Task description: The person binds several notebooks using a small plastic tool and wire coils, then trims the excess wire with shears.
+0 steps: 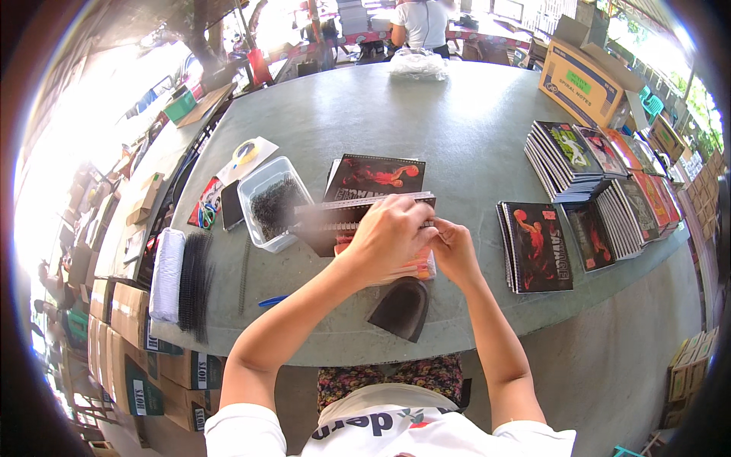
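Note:
A dark-covered spiral notebook (324,238) is tilted up before me, part of it blurred. My left hand (390,232) lies across it, fingers closed at the right end of its bound edge. There my right hand (454,244) meets it in a pinch; what is between those fingertips is hidden. Beneath my hands shows an orange-and-white stack, mostly covered. Just behind lies another notebook (381,174) with a red figure on its black cover. A dark, rounded flat piece (401,311) sits near the table edge, below my hands.
Left of my hands, a clear plastic tub (263,242) holds small black pieces. Black spiral coils (196,286) lie beside a white roll (167,274); a blue pen (272,301) is nearer. Notebook stacks (542,247) and an opened carton (582,84) occupy the right. A person (422,27) is beyond the table.

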{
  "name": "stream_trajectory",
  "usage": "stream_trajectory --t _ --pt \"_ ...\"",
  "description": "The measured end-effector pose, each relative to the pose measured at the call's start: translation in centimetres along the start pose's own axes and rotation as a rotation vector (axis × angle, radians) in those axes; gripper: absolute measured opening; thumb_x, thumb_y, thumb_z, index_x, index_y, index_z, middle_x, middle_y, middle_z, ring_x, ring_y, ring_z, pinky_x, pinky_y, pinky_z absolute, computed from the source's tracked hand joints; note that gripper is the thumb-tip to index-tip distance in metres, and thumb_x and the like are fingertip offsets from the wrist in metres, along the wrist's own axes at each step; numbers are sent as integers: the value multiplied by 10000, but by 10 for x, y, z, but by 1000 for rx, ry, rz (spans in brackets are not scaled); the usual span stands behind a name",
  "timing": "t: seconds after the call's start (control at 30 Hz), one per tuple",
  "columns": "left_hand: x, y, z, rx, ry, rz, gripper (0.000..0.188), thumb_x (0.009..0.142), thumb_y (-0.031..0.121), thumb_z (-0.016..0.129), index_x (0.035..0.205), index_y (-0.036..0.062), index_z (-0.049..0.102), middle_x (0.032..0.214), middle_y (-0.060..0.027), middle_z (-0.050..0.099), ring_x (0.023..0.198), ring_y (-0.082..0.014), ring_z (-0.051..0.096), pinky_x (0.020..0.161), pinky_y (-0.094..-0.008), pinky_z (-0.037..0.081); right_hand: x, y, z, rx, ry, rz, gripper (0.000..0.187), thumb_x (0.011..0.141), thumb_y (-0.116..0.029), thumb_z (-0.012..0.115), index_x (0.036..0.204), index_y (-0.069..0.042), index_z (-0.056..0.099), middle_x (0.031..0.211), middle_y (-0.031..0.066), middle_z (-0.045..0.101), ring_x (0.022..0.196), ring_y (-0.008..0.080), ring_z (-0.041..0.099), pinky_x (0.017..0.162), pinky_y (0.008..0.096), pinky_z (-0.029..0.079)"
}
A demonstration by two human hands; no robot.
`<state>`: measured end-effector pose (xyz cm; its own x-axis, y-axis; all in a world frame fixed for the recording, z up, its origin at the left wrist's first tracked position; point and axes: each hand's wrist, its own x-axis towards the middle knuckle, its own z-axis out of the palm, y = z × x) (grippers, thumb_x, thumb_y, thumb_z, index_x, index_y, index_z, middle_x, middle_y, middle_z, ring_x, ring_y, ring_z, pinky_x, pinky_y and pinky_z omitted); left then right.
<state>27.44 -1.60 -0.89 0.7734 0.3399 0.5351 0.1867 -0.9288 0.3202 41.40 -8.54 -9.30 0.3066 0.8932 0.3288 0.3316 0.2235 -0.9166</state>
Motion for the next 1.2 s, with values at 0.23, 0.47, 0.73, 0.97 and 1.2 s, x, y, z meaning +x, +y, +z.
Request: stream_trajectory --t 0.23,0.47,0.73,0.97,1.2 --pt "0 6 11 88 44 18 179 702 3 612 879 -17 602 874 -150 602 884 -312 549 786 -370 472 0 10 3 -68 -37 43 167 893 -3 492 991 42 620 879 -3 639 826 41 535 718 217 457" --pt "-21 16 -8 64 235 134 288 686 95 693 943 29 580 883 -118 557 946 -298 512 823 -384 447 6 -14 -16 -26 -85 -6 220 821 -126 647 995 8 646 884 134 690 821 154 637 732 297 479" --pt "-236 -70 -76 191 -571 -644 758 577 229 783 1256 60 491 1109 -214 524 1068 -399 499 912 -452 410 20 -117 85 -609 -415 -513 305 766 -155 690 1024 -5 628 975 164 653 915 321 613 794 392 497" --pt "-198 -60 -73 -138 -175 -914 401 774 163 574 1162 74 527 1037 -184 575 880 -291 580 743 -351 450 63 -107 138 -496 -404 -347 204 769 -96 657 957 -20 675 866 179 667 803 320 654 736 371 509" --pt "-165 -55 -86 -874 19 -1044 459 842 285 487 1236 50 480 965 -81 581 815 -169 578 711 -312 438 65 -108 142 -507 -368 -304 231 750 -140 705 949 -24 690 771 158 676 620 240 635 627 321 482"
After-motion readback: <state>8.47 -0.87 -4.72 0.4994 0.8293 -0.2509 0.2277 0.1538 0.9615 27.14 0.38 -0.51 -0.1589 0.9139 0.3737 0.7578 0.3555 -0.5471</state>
